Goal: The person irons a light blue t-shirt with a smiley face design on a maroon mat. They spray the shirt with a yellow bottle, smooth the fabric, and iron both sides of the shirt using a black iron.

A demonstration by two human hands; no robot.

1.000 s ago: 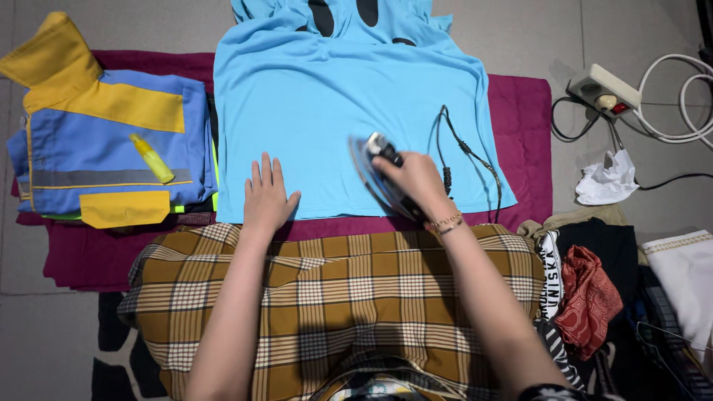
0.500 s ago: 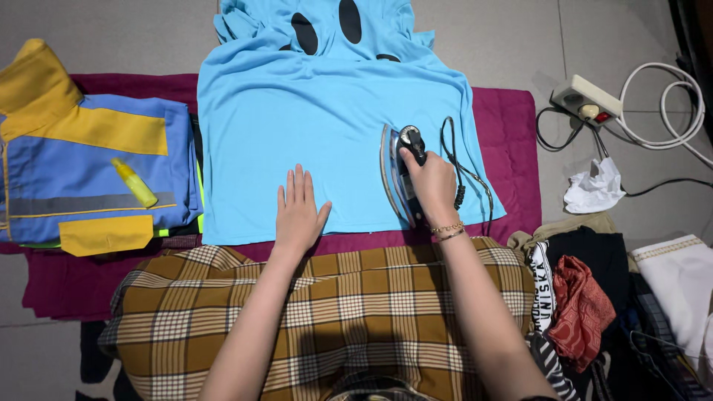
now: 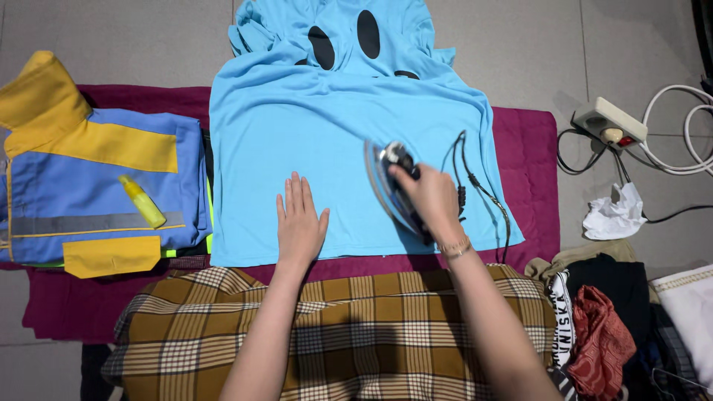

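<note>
light blue shirt (image 3: 327, 141) lies spread on the maroon cloth (image 3: 531, 186), my left hand (image 3: 301, 223) pressed open and flat on it while my right hand (image 3: 429, 199) grips the iron (image 3: 388, 180).

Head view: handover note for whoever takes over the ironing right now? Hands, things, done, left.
Left hand: flat on the light blue shirt, palm down, holding nothing.
Right hand: grip closed on the iron, which sits on the shirt's right half; its cord trails over the fabric beside it.
Shirt lies spread on the maroon cloth on the floor.
Done: folded blue and yellow garment at left, a yellow bottle lying on it.
Left: the shirt is still spread out, unfolded; a heap of clothes sits at right.
</note>
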